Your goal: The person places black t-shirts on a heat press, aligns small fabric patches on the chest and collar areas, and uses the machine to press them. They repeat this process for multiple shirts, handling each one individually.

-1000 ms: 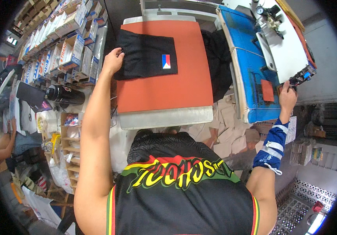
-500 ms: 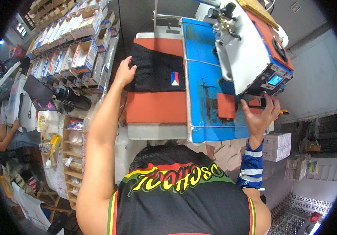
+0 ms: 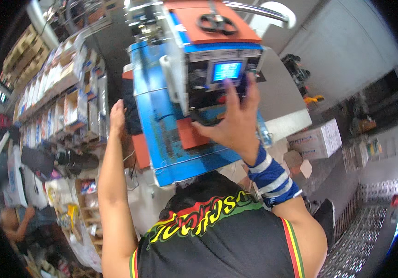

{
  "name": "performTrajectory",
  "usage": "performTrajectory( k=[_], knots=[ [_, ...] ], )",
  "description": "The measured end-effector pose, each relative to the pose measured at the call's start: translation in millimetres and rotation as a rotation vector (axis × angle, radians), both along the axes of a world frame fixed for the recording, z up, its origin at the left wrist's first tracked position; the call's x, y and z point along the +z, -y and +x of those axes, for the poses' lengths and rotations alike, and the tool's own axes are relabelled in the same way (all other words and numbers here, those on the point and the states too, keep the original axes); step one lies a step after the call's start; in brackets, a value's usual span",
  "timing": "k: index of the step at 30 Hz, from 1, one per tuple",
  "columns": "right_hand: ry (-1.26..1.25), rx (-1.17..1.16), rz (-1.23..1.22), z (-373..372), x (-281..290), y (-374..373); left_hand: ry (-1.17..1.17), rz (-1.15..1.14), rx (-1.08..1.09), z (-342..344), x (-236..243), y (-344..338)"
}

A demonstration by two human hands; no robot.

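A heat press stands in front of me, its control box carrying a lit blue display (image 3: 226, 70). My right hand (image 3: 236, 123) reaches up to this panel with spread fingers; the fingertips are at the controls below and beside the display, and the thumb is near a dark handle. Beneath the box lies a blue board (image 3: 166, 157) with a small orange pad (image 3: 192, 134) on it. Black cloth (image 3: 130, 109) shows only at the board's left edge, over an orange pad (image 3: 141, 152); the rest is hidden. Beside the cloth, my left hand (image 3: 118, 116) holds its fingers loosely extended, slightly blurred.
Shelves of open cardboard boxes (image 3: 69, 109) line the left. A dark bottle (image 3: 76, 159) and a wooden rack (image 3: 90, 199) stand below them. Another person's arm (image 3: 23, 222) is at the far left. A white carton (image 3: 317, 139) sits at the right.
The blue board has come left across the black cloth, hiding its flag patch. My right hand has moved from the box's lower edge onto the panel. The view has turned right.
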State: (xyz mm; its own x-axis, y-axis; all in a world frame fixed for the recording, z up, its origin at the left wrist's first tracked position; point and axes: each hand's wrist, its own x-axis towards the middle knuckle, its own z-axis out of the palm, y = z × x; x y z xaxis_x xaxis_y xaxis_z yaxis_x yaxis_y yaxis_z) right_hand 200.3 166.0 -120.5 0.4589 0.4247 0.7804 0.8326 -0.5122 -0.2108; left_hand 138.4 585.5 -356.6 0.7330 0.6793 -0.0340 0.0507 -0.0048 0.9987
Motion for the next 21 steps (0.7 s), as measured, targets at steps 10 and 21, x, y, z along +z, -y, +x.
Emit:
performTrajectory(
  k=[10, 21],
  knots=[
    [-0.249, -0.104, -0.034, 189, -91, 112, 0.084, -0.133, 0.338, -88, -16, 8],
    [-0.327, 0.003, -0.783, 370, -198, 17, -0.154, -0.168, 1.129, -308, 21, 292]
  ],
)
